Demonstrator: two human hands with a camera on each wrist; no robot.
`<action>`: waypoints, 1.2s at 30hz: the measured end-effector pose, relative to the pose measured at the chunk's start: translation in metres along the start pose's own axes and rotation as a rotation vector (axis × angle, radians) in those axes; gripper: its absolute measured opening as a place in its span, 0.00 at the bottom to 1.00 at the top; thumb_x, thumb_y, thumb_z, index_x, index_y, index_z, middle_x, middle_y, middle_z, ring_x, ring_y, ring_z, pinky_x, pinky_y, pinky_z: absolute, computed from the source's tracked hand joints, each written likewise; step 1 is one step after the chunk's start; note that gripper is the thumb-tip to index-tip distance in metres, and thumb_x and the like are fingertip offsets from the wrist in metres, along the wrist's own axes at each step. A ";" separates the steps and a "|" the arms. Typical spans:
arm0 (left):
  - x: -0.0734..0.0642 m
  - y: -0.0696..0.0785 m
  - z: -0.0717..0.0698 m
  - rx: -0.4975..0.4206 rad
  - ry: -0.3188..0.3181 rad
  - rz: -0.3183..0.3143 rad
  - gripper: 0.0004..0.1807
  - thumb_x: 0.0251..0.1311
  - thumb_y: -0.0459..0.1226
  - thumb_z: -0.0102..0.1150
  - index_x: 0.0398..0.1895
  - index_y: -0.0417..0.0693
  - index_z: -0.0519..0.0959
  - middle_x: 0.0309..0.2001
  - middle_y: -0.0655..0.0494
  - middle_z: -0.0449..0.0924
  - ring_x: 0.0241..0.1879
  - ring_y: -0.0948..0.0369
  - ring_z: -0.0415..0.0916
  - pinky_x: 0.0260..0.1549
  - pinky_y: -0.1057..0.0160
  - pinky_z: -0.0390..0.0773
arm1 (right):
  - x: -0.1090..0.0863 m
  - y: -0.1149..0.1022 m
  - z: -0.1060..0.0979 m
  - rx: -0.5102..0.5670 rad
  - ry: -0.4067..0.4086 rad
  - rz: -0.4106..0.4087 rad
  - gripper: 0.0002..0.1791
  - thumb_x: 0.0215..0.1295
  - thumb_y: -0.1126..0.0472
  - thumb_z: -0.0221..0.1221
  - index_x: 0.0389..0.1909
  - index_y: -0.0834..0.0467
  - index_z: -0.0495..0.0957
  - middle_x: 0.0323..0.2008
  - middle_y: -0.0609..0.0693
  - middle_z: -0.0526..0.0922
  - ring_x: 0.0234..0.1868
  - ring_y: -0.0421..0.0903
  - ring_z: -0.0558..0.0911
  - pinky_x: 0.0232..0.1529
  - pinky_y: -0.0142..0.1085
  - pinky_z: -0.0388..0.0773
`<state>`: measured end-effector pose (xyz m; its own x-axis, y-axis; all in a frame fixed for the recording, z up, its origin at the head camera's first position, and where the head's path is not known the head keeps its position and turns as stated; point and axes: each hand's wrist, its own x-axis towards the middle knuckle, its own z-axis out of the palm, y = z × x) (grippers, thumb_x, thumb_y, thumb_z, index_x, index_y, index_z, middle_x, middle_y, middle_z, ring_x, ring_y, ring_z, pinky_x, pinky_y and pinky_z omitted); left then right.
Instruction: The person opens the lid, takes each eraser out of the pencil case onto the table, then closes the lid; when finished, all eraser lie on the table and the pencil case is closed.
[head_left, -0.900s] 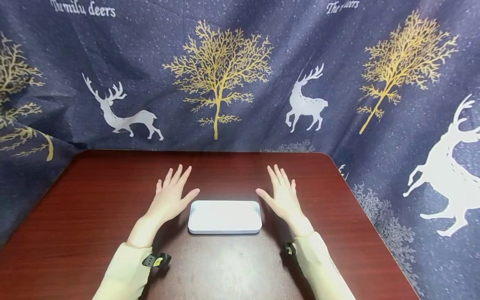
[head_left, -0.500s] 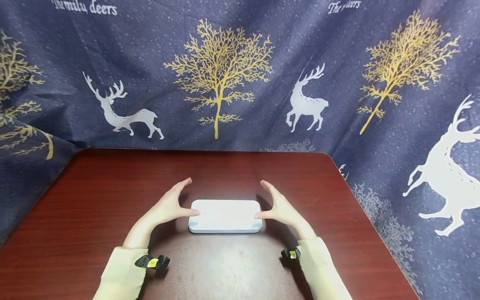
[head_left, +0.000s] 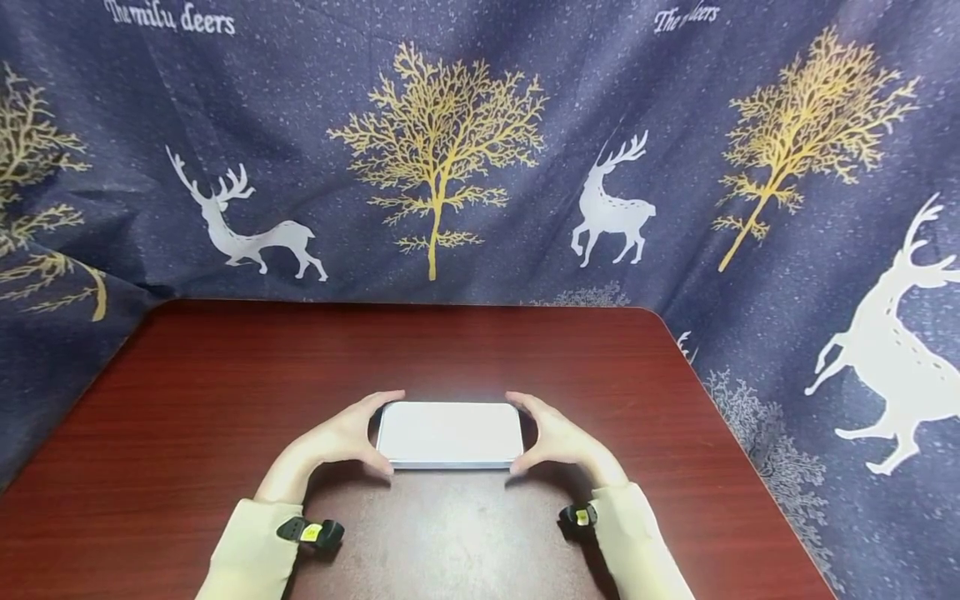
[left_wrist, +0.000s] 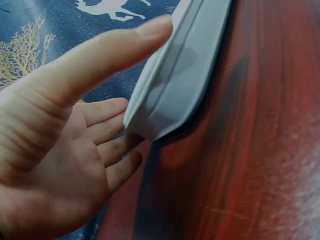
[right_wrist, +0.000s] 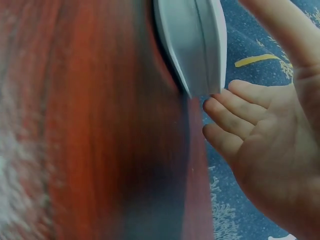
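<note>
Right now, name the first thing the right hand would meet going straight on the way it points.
Probably the white box: its right end faces the right hand, though contact is hard to judge.

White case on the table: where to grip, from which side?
Likely both short ends of the white case: left hand from the left, right hand from the right. It lies flat, long side crosswise, so each end faces a hand.

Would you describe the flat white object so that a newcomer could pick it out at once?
Face the deer-print cloth, then look down to the dark red table. Between the left hand and right hand lies the white object, a flat rectangle with rounded corners. Unlike those hands, it has straight edges.
</note>
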<state>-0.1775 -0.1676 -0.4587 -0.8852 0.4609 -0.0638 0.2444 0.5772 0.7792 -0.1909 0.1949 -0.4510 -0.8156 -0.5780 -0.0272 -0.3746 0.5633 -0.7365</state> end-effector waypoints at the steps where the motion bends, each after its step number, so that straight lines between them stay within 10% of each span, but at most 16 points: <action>1: 0.000 0.000 0.001 0.005 -0.001 0.008 0.64 0.24 0.43 0.84 0.72 0.40 0.60 0.69 0.36 0.63 0.69 0.39 0.59 0.66 0.36 0.59 | 0.000 0.000 0.001 -0.007 0.001 0.003 0.61 0.34 0.54 0.80 0.71 0.65 0.59 0.70 0.60 0.66 0.70 0.59 0.66 0.70 0.54 0.61; 36: 0.003 -0.008 0.010 0.064 0.059 0.068 0.58 0.26 0.37 0.82 0.69 0.39 0.63 0.66 0.38 0.67 0.66 0.40 0.63 0.63 0.38 0.64 | 0.005 0.007 0.003 -0.021 0.000 -0.013 0.57 0.37 0.62 0.78 0.70 0.68 0.58 0.68 0.66 0.66 0.64 0.64 0.72 0.66 0.53 0.67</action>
<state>-0.1780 -0.1639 -0.4718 -0.8870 0.4609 0.0259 0.3275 0.5886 0.7391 -0.1960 0.1944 -0.4589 -0.8105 -0.5854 -0.0183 -0.3942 0.5684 -0.7222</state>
